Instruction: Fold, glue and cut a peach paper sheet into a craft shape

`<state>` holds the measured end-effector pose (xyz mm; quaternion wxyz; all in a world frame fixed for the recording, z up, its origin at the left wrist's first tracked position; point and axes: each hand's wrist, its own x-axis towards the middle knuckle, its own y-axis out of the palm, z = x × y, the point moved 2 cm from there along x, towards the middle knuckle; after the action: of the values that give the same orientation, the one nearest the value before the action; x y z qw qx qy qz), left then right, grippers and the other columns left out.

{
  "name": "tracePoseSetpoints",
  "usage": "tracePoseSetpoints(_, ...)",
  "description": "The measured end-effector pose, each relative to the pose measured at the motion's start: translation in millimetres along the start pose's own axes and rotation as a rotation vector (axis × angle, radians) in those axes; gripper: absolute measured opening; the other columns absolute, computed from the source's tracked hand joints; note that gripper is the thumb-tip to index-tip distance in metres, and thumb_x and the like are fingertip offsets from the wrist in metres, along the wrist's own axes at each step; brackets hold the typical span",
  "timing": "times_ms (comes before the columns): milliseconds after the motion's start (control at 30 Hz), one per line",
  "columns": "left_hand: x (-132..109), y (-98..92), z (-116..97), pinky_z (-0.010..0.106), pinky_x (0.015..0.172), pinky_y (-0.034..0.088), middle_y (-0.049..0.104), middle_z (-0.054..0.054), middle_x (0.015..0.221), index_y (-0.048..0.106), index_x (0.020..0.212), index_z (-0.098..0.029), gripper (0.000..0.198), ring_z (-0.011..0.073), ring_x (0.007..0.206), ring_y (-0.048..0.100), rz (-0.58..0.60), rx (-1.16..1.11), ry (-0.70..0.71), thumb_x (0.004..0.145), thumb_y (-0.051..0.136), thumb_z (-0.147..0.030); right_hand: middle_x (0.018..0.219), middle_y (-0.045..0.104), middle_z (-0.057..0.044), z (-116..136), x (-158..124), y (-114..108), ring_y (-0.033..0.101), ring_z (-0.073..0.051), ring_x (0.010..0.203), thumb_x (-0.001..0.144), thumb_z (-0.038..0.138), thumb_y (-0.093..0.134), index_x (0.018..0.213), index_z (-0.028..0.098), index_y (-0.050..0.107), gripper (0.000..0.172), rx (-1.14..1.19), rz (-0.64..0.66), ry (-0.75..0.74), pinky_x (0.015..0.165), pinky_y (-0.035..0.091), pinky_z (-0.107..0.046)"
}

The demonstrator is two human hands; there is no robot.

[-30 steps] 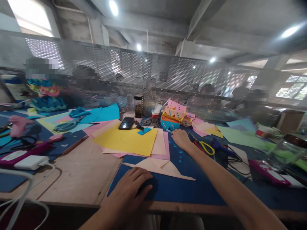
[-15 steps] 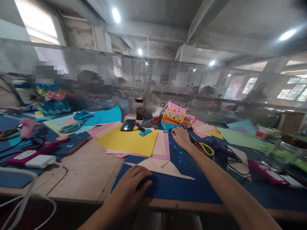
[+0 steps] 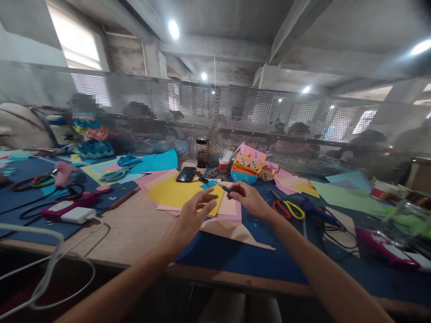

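Observation:
My right hand [image 3: 247, 197] pinches a slim dark pen-like tool [image 3: 225, 187] with a pale tip pointing left; its exact kind is too small to make out. Facing it, my left hand [image 3: 198, 208] is raised with fingers apart and nothing in them. Below the hands, a cut peach sheet [image 3: 232, 231] with a curved upper edge lies on the blue mat [image 3: 229, 258]. Yellow paper [image 3: 164, 193] tops a stack of pink and peach sheets behind my left hand. A small blue piece [image 3: 208, 185] lies on that stack, near the tool's tip.
A phone [image 3: 186, 174] rests on the paper stack. Dotted folded paper pieces [image 3: 249, 163] stand behind my right hand. To the right are red-and-yellow scissors [image 3: 288, 209], a blue glue gun [image 3: 318, 211] and a glass jar [image 3: 400, 224]. White cables [image 3: 55, 251] loop at left.
My right hand has picked up the pen-like tool near the dotted paper and brought it left. My left hand has lifted off the peach sheet toward it. The view has turned slightly left.

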<state>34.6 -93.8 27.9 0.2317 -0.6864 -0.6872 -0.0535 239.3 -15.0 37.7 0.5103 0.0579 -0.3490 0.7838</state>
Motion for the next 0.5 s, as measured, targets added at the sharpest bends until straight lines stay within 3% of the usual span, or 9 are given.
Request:
tracePoseSetpoints(167, 32, 8.9, 13, 0.039, 0.09, 0.054, 0.077, 0.013, 0.099, 0.068, 0.1, -0.014, 0.037, 0.0258, 0.098, 0.073, 0.026, -0.112, -0.023, 0.087, 0.06, -0.048, 0.095, 0.067, -0.005, 8, -14, 8, 0.064, -0.015, 0.079, 0.092, 0.032, 0.056, 0.106, 0.017, 0.059, 0.021, 0.0, 0.051, -0.01, 0.076, 0.051, -0.03)
tracePoseSetpoints(300, 37, 11.4, 21, 0.038, 0.085, 0.055, 0.078, 0.011, 0.096, 0.064, 0.104, -0.016, 0.038, 0.0262, 0.096, 0.074, 0.036, -0.134, 0.003, 0.082, 0.067, -0.047, 0.098, 0.067, -0.005, 4, -16, 5, 0.06, -0.015, 0.084, 0.096, 0.03, 0.05, 0.112, 0.017, 0.06, 0.022, -0.076, 0.043, -0.002, 0.078, 0.046, -0.029)
tracePoseSetpoints(500, 38, 9.4, 22, 0.035, 0.084, 0.054, 0.076, 0.009, 0.09, 0.064, 0.096, -0.016, 0.033, 0.024, 0.09, 0.073, 0.075, -0.042, 0.062, 0.085, 0.064, -0.047, 0.078, 0.061, 0.0, 6, -15, 10, 0.054, -0.013, 0.072, 0.1, 0.04, 0.046, 0.1, 0.016, 0.066, 0.031, -0.172, 0.099, 0.011, 0.068, 0.038, -0.025)
